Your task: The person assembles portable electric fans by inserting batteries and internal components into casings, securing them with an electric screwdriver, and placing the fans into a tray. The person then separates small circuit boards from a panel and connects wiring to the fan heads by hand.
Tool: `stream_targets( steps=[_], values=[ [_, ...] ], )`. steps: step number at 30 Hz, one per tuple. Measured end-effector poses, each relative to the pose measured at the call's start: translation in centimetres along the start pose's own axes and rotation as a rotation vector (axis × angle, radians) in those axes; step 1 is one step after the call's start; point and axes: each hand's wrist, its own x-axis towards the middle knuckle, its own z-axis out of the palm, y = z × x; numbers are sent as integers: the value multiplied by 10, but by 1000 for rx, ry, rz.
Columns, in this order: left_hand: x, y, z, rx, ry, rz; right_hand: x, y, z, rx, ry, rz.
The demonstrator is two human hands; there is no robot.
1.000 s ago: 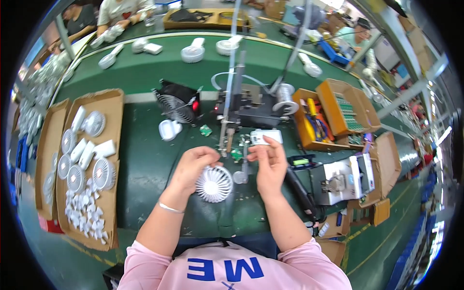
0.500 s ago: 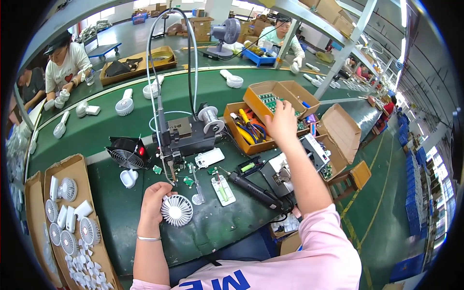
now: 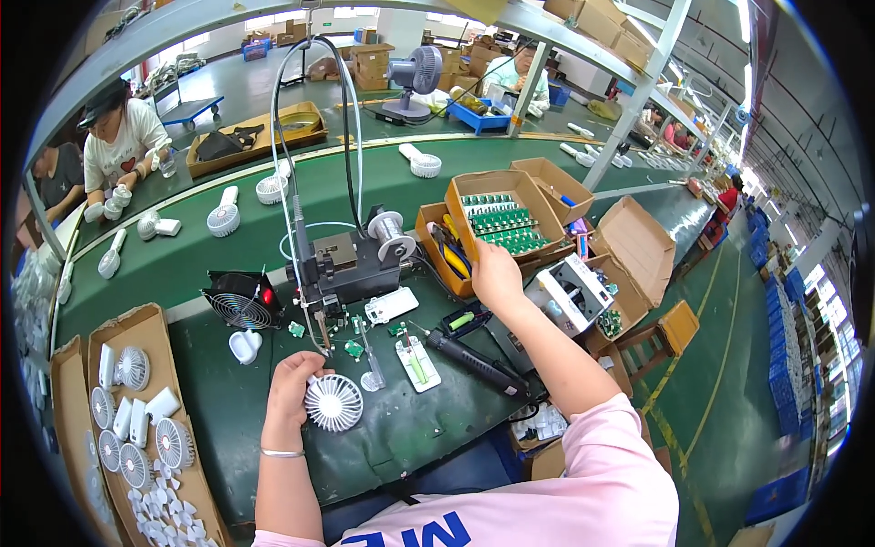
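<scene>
Fan head (image 3: 334, 403) is pinched in L hand (image 3: 293, 379); PCBs (image 3: 506, 224) could be spilled if box (image 3: 460, 217) is tipped at near corner by R hand (image 3: 499, 278), grip can't be told.

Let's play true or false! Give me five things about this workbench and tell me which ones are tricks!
1. The left hand holds a round white fan. True.

2. The right hand is holding a bottle. False: the right hand is at the front edge of a cardboard box with green circuit boards in it.

3. The shiny bracelet is on the right wrist. False: the bracelet is on the left wrist.

4. The cardboard tray on the left has several small fans in it. True.

5. The wire spool is left of the black fan. False: the wire spool is to the right of the black fan.
</scene>
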Motion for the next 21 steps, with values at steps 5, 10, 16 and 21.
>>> stream_targets(
  steps=[5,10,16,21],
  values=[
    [0,0,1,27,-3,-1,27,15,-30,107,-292,81],
    [-4,4,0,47,-5,-20,95,48,-31,-76,-179,193],
    [-3,0,0,21,-9,-27,86,57,-1,-266,-313,60],
    [-3,0,0,41,-24,-27,92,63,-11,-303,169,-7]
  ],
)
